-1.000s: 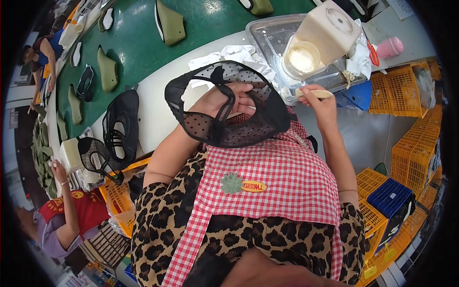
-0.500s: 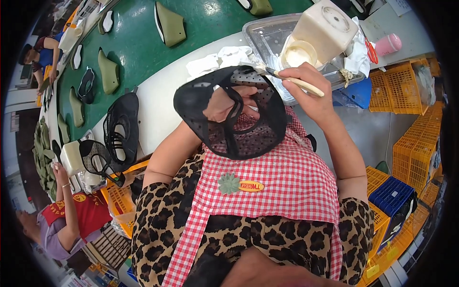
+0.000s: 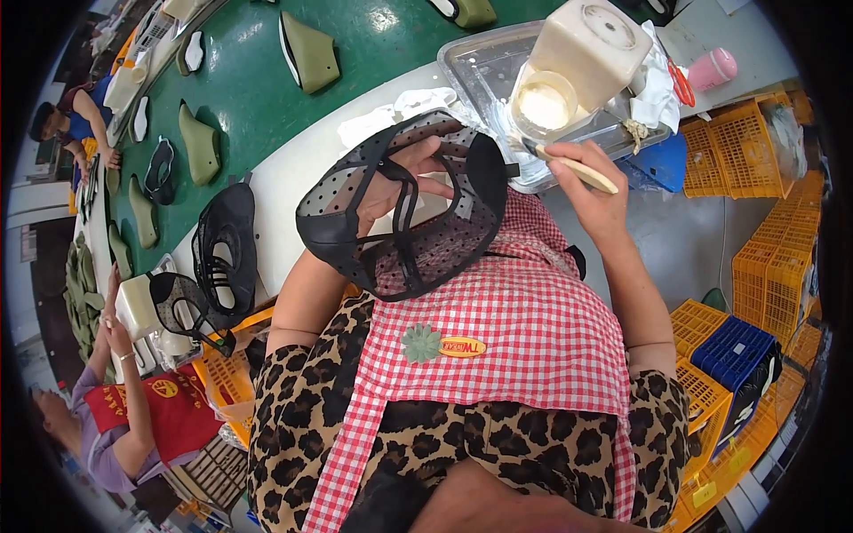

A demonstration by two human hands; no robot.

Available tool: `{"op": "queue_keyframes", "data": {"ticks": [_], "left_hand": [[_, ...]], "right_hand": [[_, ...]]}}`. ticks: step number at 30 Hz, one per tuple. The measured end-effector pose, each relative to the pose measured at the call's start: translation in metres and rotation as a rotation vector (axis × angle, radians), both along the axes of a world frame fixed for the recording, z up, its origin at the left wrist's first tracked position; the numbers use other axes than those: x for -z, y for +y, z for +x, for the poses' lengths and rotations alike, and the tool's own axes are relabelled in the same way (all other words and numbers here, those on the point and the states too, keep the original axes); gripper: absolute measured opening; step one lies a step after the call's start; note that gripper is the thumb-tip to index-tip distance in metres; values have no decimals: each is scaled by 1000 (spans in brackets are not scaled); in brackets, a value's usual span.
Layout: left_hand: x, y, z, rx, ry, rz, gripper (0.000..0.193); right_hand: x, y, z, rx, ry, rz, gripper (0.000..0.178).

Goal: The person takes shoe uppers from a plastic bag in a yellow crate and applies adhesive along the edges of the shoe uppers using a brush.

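Note:
In front of my apron I hold a black shoe upper (image 3: 484, 178) of dotted see-through mesh with straps across its opening. My left hand (image 3: 378, 200) is inside and behind it, its fingers showing through the mesh and the opening, gripping the upper. To its right, my right hand (image 3: 597, 195) is closed round the wooden handle of a brush (image 3: 582, 169). The bristle end points left, at the near edge of a clear plastic tray (image 3: 453, 55), apart from the upper. A cream container (image 3: 582, 62) in the tray has a round opening with white paste (image 3: 544, 107).
Green shoe lasts (image 3: 309, 58) stand on the green conveyor ahead. Another black upper (image 3: 227, 249) lies on the white ledge to the left. Red-handled scissors (image 3: 681, 84) and a pink bottle (image 3: 713, 69) are right of the tray. Orange crates (image 3: 733, 160) stand at right. Two co-workers are at left.
The brush has come away from the upper's edge, down and right, toward the tray's near edge. The upper has shifted left and turned. The near co-worker's arms have reached further forward.

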State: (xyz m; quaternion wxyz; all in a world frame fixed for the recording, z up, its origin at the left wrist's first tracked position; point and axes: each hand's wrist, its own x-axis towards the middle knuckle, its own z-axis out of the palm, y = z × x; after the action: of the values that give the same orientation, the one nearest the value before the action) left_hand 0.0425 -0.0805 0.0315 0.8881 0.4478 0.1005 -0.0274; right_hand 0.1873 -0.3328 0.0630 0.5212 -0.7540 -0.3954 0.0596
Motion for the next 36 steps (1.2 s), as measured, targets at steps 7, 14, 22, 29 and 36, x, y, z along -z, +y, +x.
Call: {"op": "queue_keyframes", "data": {"ticks": [7, 14, 22, 29, 36], "left_hand": [[-11, -12, 10, 13, -35, 95, 44], [-7, 3, 16, -4, -131, 66, 51], [0, -5, 46, 38, -177, -18, 42], [0, -3, 46, 19, -176, 35, 46], [0, 0, 42, 0, -176, 63, 45]], "right_hand": [[-14, 15, -1, -70, -179, 76, 17], [16, -19, 0, 105, 11, -1, 16], [-6, -14, 5, 172, -110, 66, 16], [24, -25, 12, 224, -19, 59, 15], [4, -20, 8, 214, 9, 67, 15]]}}
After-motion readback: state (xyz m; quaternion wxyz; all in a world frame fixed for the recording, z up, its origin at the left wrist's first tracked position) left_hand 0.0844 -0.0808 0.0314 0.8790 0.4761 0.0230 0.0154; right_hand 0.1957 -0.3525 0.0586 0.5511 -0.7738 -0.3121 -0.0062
